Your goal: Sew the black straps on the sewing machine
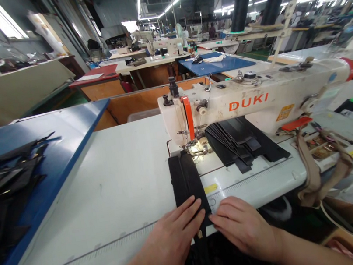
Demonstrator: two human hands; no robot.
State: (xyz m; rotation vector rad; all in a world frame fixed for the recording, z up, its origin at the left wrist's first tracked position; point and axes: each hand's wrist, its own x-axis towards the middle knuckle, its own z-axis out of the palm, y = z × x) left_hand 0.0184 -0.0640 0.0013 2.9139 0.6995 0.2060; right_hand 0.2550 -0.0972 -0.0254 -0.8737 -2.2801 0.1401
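A black fabric panel [188,184] with a seam or zipper line down its length lies on the white sewing machine table, its far end at the presser foot [188,148]. A small metal zipper pull [199,234] shows near its close end, which hangs over the table edge. My left hand [177,229] rests on the panel's near part with its fingers stretched out flat. At the panel's right edge, my right hand [240,225] has its thumb and fingers pressed together on the fabric. The sewing machine [225,103] stands beyond both hands, its lamp lighting the needle area.
Several black cut pieces [244,140] lie under the machine arm. To the left, a blue board [78,138] carries a heap of black pieces [11,183]. Beige straps [329,176] and a small parts tray [321,146] are at the right. Thread cones [239,10] stand behind.
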